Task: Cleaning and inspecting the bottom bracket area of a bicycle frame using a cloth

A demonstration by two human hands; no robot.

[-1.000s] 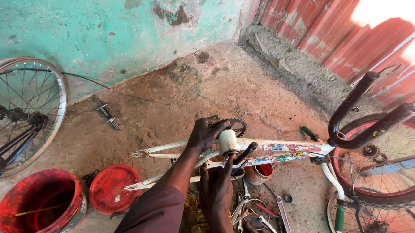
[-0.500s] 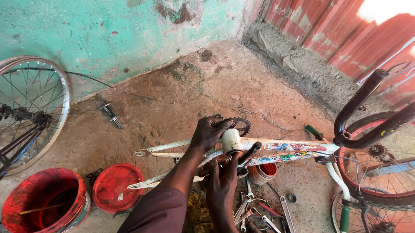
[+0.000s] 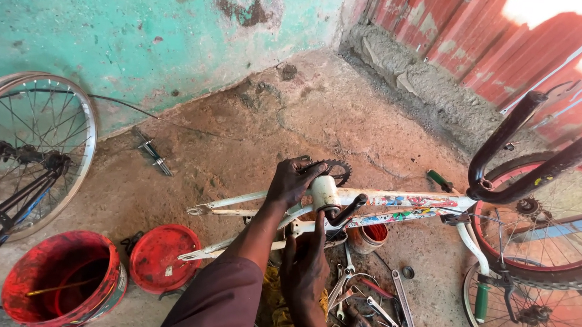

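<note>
The white frame (image 3: 395,205) lies on its side on the floor, wheels off. The left hand (image 3: 291,182) grips the bottom bracket (image 3: 325,192) – the crank (image 3: 345,209) and sprocket (image 3: 334,167) are in place. The right hand (image 3: 307,264) presses half-open below; its hold is unclear.
</note>
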